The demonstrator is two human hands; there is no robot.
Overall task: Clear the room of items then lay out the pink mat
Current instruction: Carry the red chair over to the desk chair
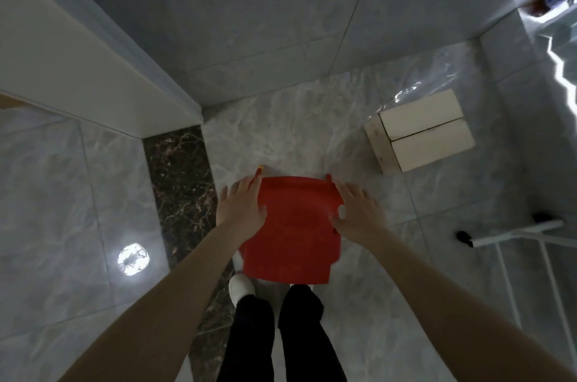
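while the person stands in the tiled room, the head view shows a red stool (290,225) held at its two sides, seat up, above the feet. left hand (240,205) lies on the left edge and right hand (356,214) on the right, fingers (363,194) curled over the rim, likely so it stays level while being carried out. a white box (421,132) sits on the floor (296,119) ahead, near a white rack (515,233). no pink mat is in sight.
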